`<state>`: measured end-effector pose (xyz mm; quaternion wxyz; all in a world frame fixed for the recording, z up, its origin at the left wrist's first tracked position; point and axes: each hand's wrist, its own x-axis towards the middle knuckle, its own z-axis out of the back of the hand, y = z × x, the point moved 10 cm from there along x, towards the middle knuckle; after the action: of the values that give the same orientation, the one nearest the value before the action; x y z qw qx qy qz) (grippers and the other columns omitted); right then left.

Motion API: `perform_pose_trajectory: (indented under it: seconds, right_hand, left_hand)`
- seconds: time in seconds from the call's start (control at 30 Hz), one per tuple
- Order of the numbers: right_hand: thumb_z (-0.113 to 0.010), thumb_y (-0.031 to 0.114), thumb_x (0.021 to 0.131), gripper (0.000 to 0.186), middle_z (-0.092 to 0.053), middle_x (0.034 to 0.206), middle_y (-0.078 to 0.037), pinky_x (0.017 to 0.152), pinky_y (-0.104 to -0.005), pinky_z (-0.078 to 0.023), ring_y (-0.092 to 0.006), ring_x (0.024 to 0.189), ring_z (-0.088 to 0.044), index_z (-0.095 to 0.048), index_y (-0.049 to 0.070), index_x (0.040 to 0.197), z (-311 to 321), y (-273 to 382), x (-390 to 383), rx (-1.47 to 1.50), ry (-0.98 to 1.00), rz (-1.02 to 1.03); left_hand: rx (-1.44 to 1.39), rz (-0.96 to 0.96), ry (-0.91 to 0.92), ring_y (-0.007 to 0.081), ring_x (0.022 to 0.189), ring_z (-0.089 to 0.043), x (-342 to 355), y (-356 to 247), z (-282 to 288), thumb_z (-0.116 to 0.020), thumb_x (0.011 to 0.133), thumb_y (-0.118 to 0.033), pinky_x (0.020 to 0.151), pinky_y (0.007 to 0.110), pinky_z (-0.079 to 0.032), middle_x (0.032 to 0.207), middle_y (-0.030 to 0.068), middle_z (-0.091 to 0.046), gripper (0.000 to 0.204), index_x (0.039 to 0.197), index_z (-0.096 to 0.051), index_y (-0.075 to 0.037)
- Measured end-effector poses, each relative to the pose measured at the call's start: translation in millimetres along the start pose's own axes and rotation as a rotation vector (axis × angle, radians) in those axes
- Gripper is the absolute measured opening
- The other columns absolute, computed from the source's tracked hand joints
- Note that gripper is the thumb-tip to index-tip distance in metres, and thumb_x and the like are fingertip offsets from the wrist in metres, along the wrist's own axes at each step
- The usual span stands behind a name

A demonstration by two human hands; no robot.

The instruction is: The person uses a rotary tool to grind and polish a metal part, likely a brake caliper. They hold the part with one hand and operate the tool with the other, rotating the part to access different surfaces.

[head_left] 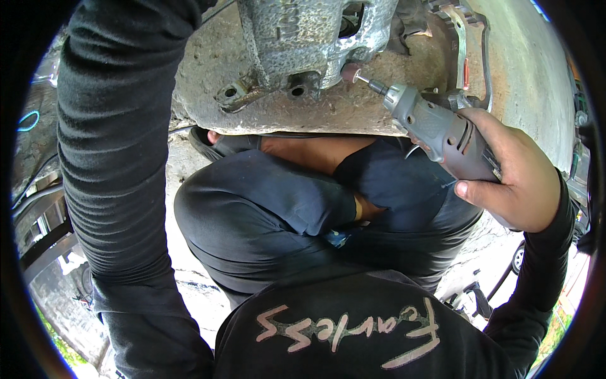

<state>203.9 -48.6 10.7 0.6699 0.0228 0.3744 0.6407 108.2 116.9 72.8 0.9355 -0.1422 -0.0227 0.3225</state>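
Observation:
My right hand [527, 177] is wrapped round a grey rotary tool [435, 126], its thumb along the near side of the body. On the tool's tip, a small reddish-brown abrasive drum [351, 72] meets the lower edge of a rough, silvery metal casting [303, 41], beside a recess; whether it is spinning cannot be told. The casting has an oblong opening and a lug with a hole [231, 93] at its lower left. My left arm [117, 139], in a black sleeve, reaches up past the top edge, so my left hand is out of sight.
Under the casting lies a worn, stained slab [208, 57], my crossed legs [265, 196] close in front of it. A metal bracket [459, 38] and a dark bent rod [487, 57] lie at the upper right. Cables and metal parts crowd the left rim.

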Motion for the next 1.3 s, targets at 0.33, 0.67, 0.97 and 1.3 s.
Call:
perform_pose_trajectory:
  seconds: [0.33,0.67,0.97,1.3]
  right_hand:
    - [-0.073,0.029,0.073,0.074,-0.061,0.106,-0.013,0.089,-0.0318,-0.046,-0.0200,0.096,-0.059,-0.045,-0.007,0.131,-3,-12,0,0.388,0.065,-0.175]
    - [-0.075,0.032,0.078,0.069,-0.060,0.103,-0.010,0.085,-0.0287,-0.045,-0.0155,0.092,-0.056,-0.048,-0.007,0.129,-48,4,-16,0.998,0.026,-0.367]
    - [-0.079,0.040,0.070,0.080,-0.061,0.083,-0.019,0.055,-0.0334,-0.052,-0.0232,0.060,-0.061,-0.045,-0.010,0.122,-80,3,-25,1.306,-0.032,-0.498]
    - [-0.078,0.047,0.071,0.081,-0.061,0.079,-0.020,0.047,-0.0344,-0.054,-0.0256,0.053,-0.063,-0.044,-0.009,0.120,-99,4,-20,1.419,0.057,-0.461]
  left_hand:
    - [-0.075,0.100,0.152,0.0238,0.063,-0.064,6,-1,-4,-0.071,0.074,-0.027,0.063,0.035,-0.051,0.068,0.0167,-0.067,0.033,0.087,-0.071,0.003]
    - [-0.180,-0.029,0.107,0.0259,0.066,-0.066,1,-9,3,-0.070,0.073,-0.028,0.066,0.035,-0.052,0.072,0.0193,-0.068,0.036,0.089,-0.071,0.004]
    - [-0.213,-0.199,0.144,0.0257,0.067,-0.067,1,-4,0,-0.070,0.071,-0.029,0.067,0.035,-0.052,0.073,0.0200,-0.068,0.038,0.091,-0.072,0.003]
    - [-0.141,-0.348,-0.019,0.0256,0.069,-0.067,-15,-19,11,-0.071,0.071,-0.030,0.067,0.035,-0.052,0.074,0.0190,-0.069,0.038,0.090,-0.072,0.003]
